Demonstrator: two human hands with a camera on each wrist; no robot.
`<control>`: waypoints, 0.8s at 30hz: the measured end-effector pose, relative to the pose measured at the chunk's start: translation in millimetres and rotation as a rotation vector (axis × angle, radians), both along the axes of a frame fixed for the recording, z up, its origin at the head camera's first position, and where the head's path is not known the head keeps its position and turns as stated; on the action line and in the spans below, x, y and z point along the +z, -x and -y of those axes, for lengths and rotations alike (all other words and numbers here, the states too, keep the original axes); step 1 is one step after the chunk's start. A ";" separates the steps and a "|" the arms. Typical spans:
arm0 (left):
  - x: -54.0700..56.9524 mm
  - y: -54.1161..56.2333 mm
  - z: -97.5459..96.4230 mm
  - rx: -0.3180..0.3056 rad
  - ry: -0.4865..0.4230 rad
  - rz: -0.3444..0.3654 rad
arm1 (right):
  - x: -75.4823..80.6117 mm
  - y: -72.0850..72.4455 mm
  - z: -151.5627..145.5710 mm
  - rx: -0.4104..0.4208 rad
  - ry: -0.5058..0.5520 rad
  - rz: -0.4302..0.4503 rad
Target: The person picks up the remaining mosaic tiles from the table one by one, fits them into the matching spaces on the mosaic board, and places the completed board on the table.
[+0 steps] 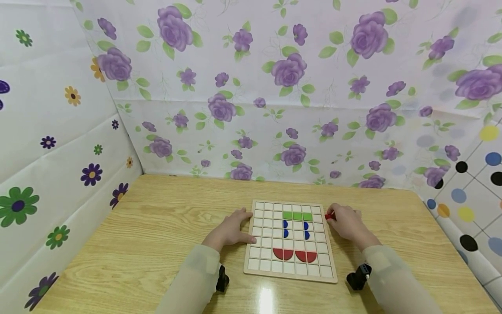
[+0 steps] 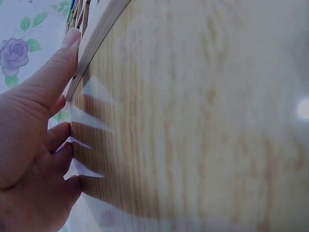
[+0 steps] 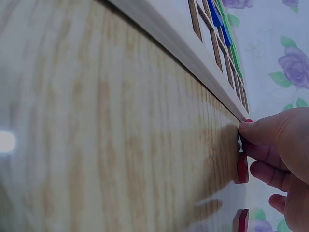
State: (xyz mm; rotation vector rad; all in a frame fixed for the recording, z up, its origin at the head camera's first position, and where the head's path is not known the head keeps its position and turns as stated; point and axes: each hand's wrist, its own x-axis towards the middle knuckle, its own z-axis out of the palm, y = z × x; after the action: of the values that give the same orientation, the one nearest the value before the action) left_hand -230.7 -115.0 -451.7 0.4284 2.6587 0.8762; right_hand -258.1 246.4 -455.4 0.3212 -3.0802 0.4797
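Note:
A wooden grid board [image 1: 260, 264] lies on the table. Three green squares [image 1: 297, 216] sit in a row near its top, with several blue curved pieces [image 1: 286, 233] in two columns below and red curved pieces [image 1: 288, 254] in a row lower down. My left hand [image 1: 234, 229] spreads at the board's left edge, the thumb on its frame and the fingertips by the side. Beside the upper right edge, my right hand [image 1: 347, 221] pinches a small red piece [image 1: 328, 216] between thumb and fingers; its shape is mostly hidden.
Two more red pieces show near the right fingers in the right wrist view, one red piece [image 3: 242, 168] close by and another red piece [image 3: 241, 221] farther off. The wood-grain table [image 1: 184, 200] meets a flowered cloth [image 1: 251, 131] at the back. Patterned cloths stand at both sides.

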 end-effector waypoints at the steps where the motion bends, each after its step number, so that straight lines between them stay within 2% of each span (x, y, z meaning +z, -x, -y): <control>1: 0.1 0.0 -0.1 0.001 0.001 0.001 | 0.2 -0.5 0.0 -0.001 0.002 -0.001; 16: 1.8 -2.0 -0.2 0.024 -0.016 0.023 | 3.1 -7.2 2.8 0.029 0.040 -0.040; 24: 1.2 -1.3 -0.3 0.018 -0.019 0.019 | 3.7 -7.7 2.4 0.048 0.169 -0.013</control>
State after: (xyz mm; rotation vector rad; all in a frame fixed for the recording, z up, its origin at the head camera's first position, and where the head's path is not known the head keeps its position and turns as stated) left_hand -229.4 -114.6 -450.5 0.3994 2.6432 0.9063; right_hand -250.4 243.9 -451.7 0.3937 -2.9983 0.7298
